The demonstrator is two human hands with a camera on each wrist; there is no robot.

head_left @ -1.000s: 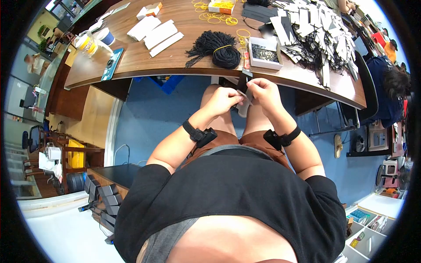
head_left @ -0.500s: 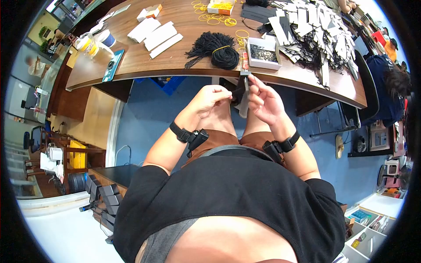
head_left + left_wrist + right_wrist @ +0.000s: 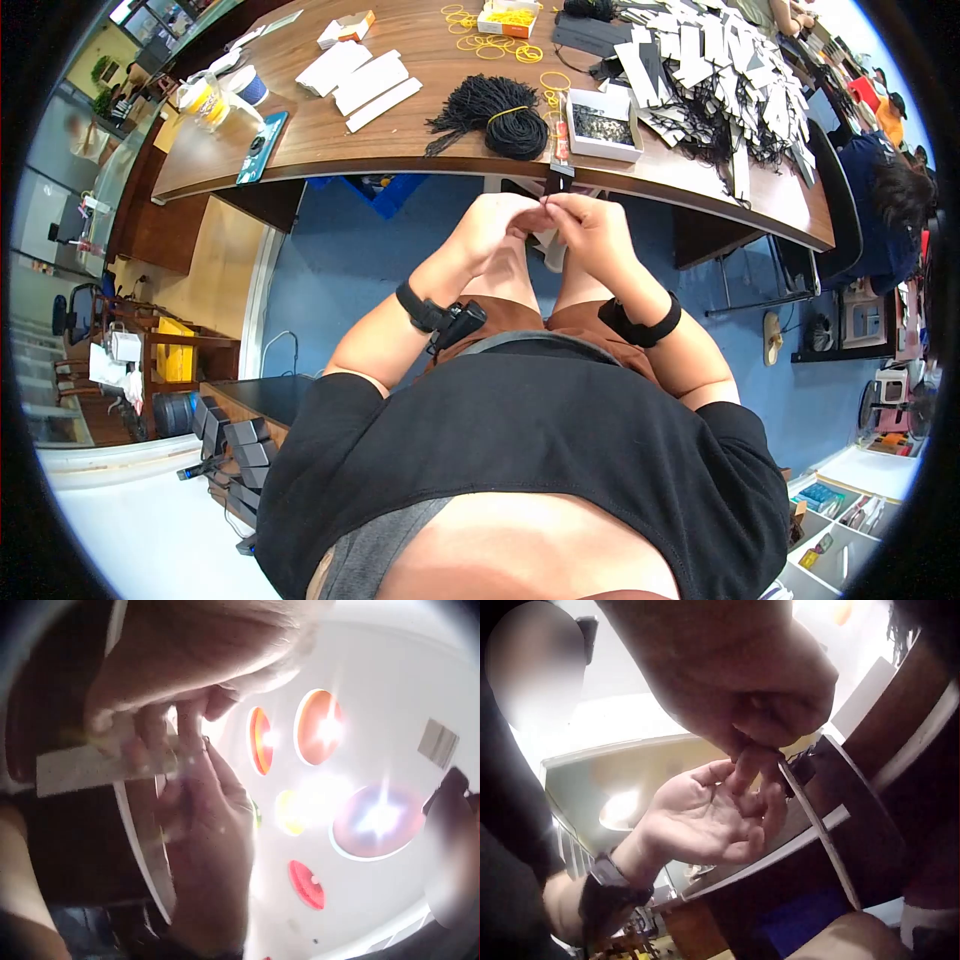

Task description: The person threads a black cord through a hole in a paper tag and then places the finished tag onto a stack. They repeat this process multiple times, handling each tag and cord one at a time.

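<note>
My two hands meet just in front of the table edge, above the knees. The left hand [image 3: 497, 230] has its palm turned up and its fingers curled against a narrow pale tag [image 3: 75, 771], whose long end sticks out past them. With thumb and forefinger, the right hand [image 3: 594, 232] pinches at the tag's inner end, right beside the left fingertips. In the right wrist view the tag [image 3: 821, 832] shows nearly edge-on, slanting down from the fingertips. A dark strip [image 3: 561, 180] hangs at the table edge just beyond the hands.
On the wooden table [image 3: 330, 140] lie a bundle of black cords [image 3: 515, 130], an open white box [image 3: 605, 145] of small dark pieces, yellow rubber bands [image 3: 500, 48] and white strips [image 3: 365, 85]. A heap of corded tags [image 3: 720, 75] covers the right side. A phone [image 3: 262, 148] lies front left.
Both hands were together, moved apart half a second ago with the right fingers spread near the table edge, and now meet again with the right thumb and forefinger pinching.
</note>
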